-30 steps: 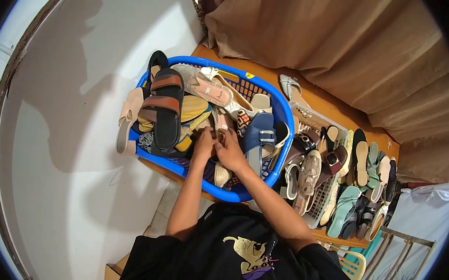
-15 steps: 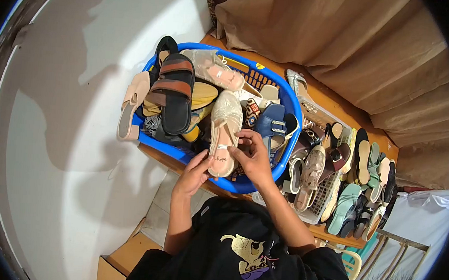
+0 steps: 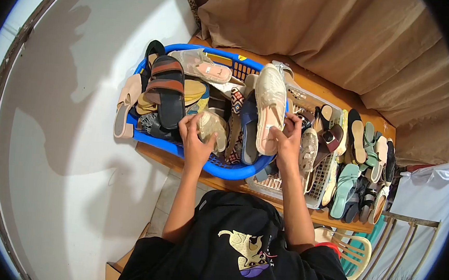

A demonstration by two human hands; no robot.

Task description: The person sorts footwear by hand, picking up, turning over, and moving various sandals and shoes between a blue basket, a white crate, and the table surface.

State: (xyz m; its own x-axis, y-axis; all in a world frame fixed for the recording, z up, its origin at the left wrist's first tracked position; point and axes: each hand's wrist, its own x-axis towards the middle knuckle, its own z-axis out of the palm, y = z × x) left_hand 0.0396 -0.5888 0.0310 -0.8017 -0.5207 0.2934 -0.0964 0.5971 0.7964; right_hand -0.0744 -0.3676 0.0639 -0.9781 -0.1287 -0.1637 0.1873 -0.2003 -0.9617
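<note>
The blue basket sits on the table near the white wall, and its rim runs around a crowded pile. The black sandal with brown straps lies on that pile, and the pink sandal hangs over the rim on the wall side. On the other side, the blue basket meets the white basket, leaving hardly any room between them. A bare strip of table shows between the white basket and the brown curtain. The table's near edge runs just in front of the person's body, and open air lies between the two forearms.

The right hand grasps the cream shoe by its heel, thumb on the insole and fingers at the outer side. The shoe is over the blue basket's end by the white basket, opening up, toe toward the curtain and heel toward the person, its long axis nearly straight away from the body. The left hand has fingers and thumb around the gold shoe inside the blue basket; how this shoe points is hard to tell. The blue sandal is beside the cream shoe, roughly lengthwise with it.
</note>
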